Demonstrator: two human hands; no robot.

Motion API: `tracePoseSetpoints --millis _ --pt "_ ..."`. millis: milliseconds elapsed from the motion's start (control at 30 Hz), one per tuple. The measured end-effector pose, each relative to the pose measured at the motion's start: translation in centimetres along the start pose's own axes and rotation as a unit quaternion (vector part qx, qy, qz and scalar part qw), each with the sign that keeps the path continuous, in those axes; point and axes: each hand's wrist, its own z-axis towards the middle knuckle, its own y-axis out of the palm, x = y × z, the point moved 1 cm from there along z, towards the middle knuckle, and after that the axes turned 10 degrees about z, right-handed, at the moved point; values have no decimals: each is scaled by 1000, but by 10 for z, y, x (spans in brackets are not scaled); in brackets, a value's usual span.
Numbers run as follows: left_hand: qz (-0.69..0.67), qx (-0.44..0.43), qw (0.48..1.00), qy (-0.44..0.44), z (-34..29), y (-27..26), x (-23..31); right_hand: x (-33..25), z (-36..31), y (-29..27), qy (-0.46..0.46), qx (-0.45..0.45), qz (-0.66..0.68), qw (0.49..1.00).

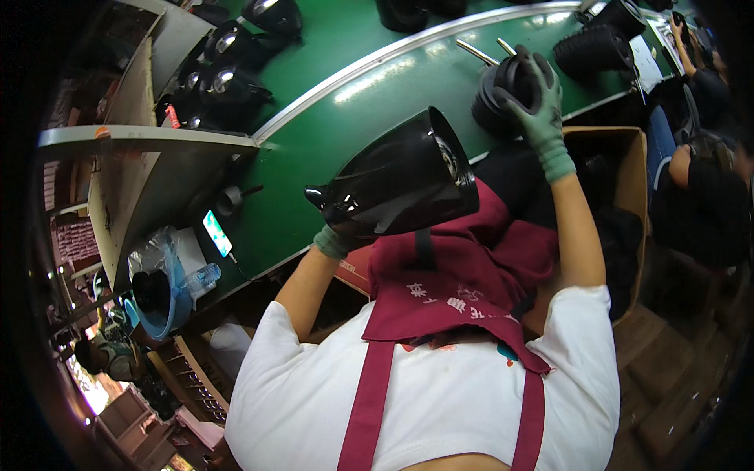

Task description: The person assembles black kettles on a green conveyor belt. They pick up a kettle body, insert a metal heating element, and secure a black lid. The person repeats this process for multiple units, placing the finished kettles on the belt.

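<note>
A glossy black tapered shell (pixel 393 184) with a small spout-like tip hangs tilted in front of my apron. Its wide open end faces right and shows some shiny metal inside. My left hand (pixel 331 242), in a grey-green glove, holds it from below; the shell hides its fingers. Farther right, my right hand (pixel 540 106), gloved alike, curls its fingers round a black ring (pixel 520 82) at the top of a pile of black rings (pixel 491 110). Beside this pile, two metal rods (pixel 477 52) stick out over the green table (pixel 377 102).
Several black shells (pixel 228 82) stand at the far left behind a metal rail. A stack of black rings (pixel 593 51) lies at the far right. A lit phone (pixel 217 233) and a blue bucket (pixel 179 302) are on the left. A cardboard box (pixel 640 188) stands right of me, near other people.
</note>
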Motion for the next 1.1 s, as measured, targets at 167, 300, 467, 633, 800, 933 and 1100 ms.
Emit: tracePoseSetpoints --millis 167,300,467,633,800,933,1100 --pt "46 17 998 -34 23 23 20 -126 -92 -30 148 -41 621 769" --pt "105 13 993 -51 38 39 29 -133 -119 -40 145 -16 518 842" --pt "152 8 986 -62 46 51 33 -131 -128 -46 107 5 508 855" --pt "233 41 970 -57 36 45 45 -121 -155 -38 101 38 493 863" --pt "244 66 968 4 54 48 46 -92 -158 -16 210 35 633 744" --pt "248 77 965 39 60 48 45 -91 -157 -34 192 -72 519 830" --pt "556 116 801 187 68 128 82 -66 -174 -40 222 -77 511 827"
